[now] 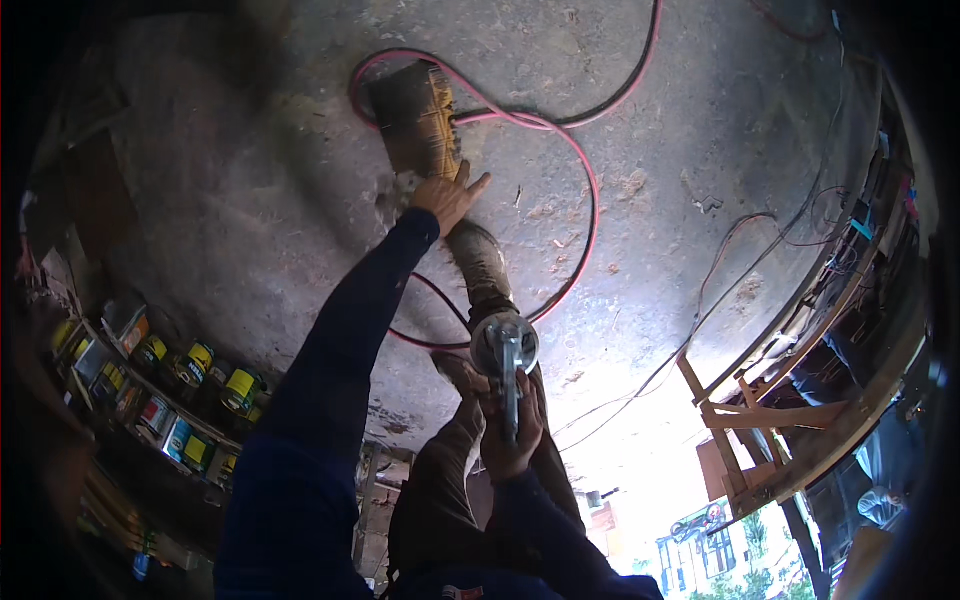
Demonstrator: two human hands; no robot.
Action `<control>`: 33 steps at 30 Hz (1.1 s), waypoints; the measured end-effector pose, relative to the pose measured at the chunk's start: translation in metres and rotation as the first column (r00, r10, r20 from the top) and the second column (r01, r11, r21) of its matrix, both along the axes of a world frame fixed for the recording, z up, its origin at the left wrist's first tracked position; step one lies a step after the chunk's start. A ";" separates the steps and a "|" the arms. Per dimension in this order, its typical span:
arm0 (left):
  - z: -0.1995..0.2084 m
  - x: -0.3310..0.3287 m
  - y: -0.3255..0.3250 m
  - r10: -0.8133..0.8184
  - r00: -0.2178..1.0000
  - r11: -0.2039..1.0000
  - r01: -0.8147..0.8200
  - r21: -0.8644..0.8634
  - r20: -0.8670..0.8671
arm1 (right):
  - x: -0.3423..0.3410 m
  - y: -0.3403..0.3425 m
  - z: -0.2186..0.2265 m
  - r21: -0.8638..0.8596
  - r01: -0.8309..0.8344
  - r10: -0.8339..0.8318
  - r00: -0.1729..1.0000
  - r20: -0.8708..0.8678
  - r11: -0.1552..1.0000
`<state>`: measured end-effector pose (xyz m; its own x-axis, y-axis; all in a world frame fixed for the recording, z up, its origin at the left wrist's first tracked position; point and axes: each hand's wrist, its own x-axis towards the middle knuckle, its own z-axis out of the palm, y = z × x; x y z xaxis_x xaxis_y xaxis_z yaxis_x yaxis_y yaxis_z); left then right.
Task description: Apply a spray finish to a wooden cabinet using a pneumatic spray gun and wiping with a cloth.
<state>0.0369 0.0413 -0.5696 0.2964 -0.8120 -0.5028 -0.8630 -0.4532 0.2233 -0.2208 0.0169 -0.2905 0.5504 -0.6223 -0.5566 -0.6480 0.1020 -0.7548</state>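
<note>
My left hand (447, 195) stretches far out over the concrete floor, fingers spread, its fingertips touching the near end of a dark wooden block with a yellowish side (418, 118). My right hand (512, 432) stays close to my body, gripping the handle of a power tool with a round grey disc head (505, 347). My boot (478, 258) stands on the floor between the two hands, just under the left one. A red hose (575, 150) loops around the block and the boot.
A black cable (625, 85) runs across the floor at the top. Several paint cans (190, 365) fill a shelf at the left. Wooden frames (745, 415) and thin wires lie at the right. Another person (880, 502) is at the lower right rim.
</note>
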 end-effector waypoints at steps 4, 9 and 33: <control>-0.087 0.035 -0.042 -0.280 0.955 0.954 0.265 0.141 0.094 | 0.003 0.003 -0.013 0.078 0.243 -0.241 0.970 -0.042 0.967; -0.136 0.059 -0.045 -0.550 0.833 0.806 0.511 0.299 0.059 | 0.030 -0.005 -0.013 0.081 0.323 -0.322 0.947 -0.018 0.943; 0.374 -0.118 0.394 0.747 0.028 0.061 -0.998 0.027 -0.664 | 0.051 0.044 0.217 -0.339 -0.236 0.355 0.865 0.354 0.911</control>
